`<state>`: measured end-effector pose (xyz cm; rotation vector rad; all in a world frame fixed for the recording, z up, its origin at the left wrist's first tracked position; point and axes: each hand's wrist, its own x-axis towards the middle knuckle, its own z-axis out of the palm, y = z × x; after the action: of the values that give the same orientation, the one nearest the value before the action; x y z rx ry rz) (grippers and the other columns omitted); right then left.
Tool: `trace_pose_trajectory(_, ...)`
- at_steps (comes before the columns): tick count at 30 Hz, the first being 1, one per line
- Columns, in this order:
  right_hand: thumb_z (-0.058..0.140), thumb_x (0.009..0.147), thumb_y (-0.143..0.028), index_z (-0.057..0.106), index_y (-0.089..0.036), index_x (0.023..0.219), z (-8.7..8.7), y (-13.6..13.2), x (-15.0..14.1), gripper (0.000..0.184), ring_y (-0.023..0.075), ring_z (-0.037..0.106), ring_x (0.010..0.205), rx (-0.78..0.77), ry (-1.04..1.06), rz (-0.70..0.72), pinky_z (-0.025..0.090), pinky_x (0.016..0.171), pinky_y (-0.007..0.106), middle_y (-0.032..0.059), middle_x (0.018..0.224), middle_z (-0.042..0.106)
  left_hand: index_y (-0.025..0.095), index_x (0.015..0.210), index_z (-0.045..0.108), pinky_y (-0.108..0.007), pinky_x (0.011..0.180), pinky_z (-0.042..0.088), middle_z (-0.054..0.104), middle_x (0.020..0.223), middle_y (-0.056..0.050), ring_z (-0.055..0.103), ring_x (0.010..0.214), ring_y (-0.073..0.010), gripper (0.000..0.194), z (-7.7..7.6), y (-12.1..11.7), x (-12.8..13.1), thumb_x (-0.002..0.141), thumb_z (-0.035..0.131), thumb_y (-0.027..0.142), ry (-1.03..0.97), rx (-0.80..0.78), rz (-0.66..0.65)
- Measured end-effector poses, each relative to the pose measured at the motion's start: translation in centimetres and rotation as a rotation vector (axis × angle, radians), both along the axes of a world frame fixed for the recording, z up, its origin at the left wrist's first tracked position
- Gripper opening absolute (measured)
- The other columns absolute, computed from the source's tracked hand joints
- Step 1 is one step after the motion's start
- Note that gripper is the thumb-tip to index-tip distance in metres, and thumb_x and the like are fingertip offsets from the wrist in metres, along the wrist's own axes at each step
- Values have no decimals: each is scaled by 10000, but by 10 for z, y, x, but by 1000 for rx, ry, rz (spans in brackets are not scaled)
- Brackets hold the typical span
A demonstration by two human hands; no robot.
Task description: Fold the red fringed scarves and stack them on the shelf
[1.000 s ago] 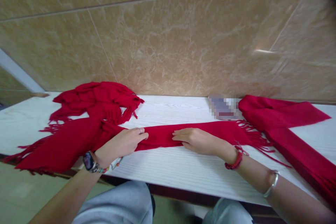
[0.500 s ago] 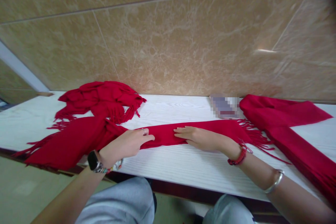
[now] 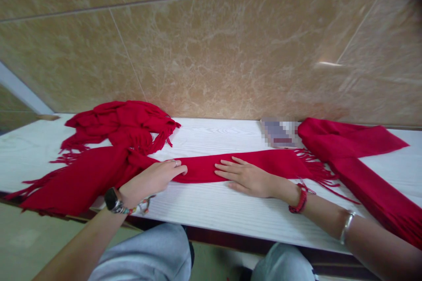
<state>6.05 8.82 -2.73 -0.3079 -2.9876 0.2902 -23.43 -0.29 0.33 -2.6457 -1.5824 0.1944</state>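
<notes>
A red fringed scarf (image 3: 201,170) lies in a narrow folded strip along the white bench; its left part spreads loosely over the front edge. My left hand (image 3: 160,176), with a ring on one finger, closes its curled fingers on the strip near the bunched part. Its fingertips are partly hidden. Palm down, my right hand (image 3: 249,177) rests flat across the middle of the strip with fingers spread. The fringe at the strip's right end touches or nearly touches another red scarf (image 3: 336,142).
A crumpled red scarf (image 3: 121,123) lies at the back left of the white bench (image 3: 211,202). A blurred-out phone-like object (image 3: 278,134) lies near the tiled wall (image 3: 214,61). My knees (image 3: 154,252) are below the front edge.
My right hand has spread its fingers and flattened on the scarf, moving slightly toward me. My left hand keeps its place on the cloth. The camera view has shifted a little.
</notes>
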Motion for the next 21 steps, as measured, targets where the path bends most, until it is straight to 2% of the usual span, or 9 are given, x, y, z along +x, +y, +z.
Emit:
trace_pose_trajectory(3,304,939,-315,294,-204,1375,3,0,1,450,175,196,1328,18,-11,-9,129,1092,437,39,1428,304,220,1135,506,-317,910,426,558,1172,-65,497,1132,-182,600,1,-2,-9,665,369,-127,45,45,1)
trace_pose_trajectory(5,296,942,-287,323,-193,1362,5,0,0,432,169,220,1321,26,-17,-6,150,1093,428,35,1417,328,212,1144,506,-325,905,428,557,1176,-74,502,1128,-194,576,5,-5,-4,683,385,-113,91,58,10)
trace_pose_trajectory(11,340,930,-241,415,-119,1309,10,2,-1,405,182,364,1255,91,9,-26,274,1066,381,104,1348,432,188,1100,538,-353,825,472,590,1095,-100,575,1003,-238,277,16,-6,32,823,531,190,73,48,-21)
trace_pose_trajectory(17,362,923,-216,519,-115,1225,13,0,1,355,198,462,1181,169,65,-2,377,1009,351,117,1266,521,153,983,576,-282,781,473,626,991,-69,593,932,-191,210,12,0,32,809,503,62,73,-4,-78)
trace_pose_trajectory(21,397,910,-201,578,-107,1155,14,-1,1,319,183,520,1121,126,137,5,419,972,313,113,1183,590,157,930,587,-258,777,456,629,956,-51,587,919,-173,152,19,0,33,828,497,89,50,-27,-78)
